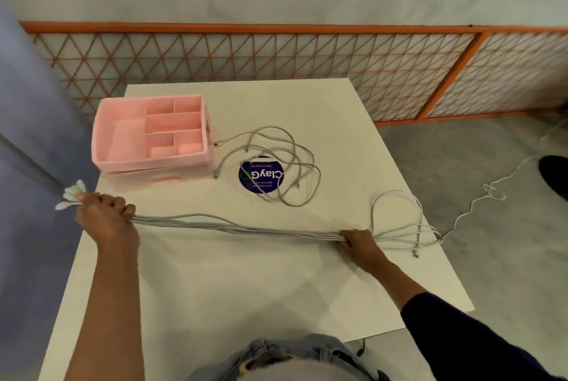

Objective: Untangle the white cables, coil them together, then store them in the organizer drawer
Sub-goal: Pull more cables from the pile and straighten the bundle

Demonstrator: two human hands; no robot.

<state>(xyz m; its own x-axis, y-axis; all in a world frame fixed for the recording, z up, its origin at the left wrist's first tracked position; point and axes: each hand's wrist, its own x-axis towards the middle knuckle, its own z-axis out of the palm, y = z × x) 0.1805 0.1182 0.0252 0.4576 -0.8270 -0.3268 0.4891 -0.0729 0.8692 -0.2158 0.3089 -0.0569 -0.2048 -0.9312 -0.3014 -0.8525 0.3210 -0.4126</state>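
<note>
White table (215, 288) filled most of the view, with an orange lattice fence (276, 54) behind it and grey floor to the right. At the far left corner sat a pink organizer (153, 162), its top tray split into compartments and its drawer (159, 179) closed at the base. Left hand (104, 217) was fisted at the table's left edge, gripping one end of a cable bundle (239, 228), with white plugs (72, 194) sticking out past the knuckles. From there the bundle ran nearly straight and low over the table to the right hand (358, 240), which gripped it near the right edge with fingers curled round the strands. Beyond that hand, the strands fanned into loose loops (399, 227) reaching the table's edge. More cables (295, 159) lay in a tangle just right of the organizer, draped across a round purple sticker (261, 174). One thin cord (479, 196) trailed over the floor near a dark shoe (553, 174).
</note>
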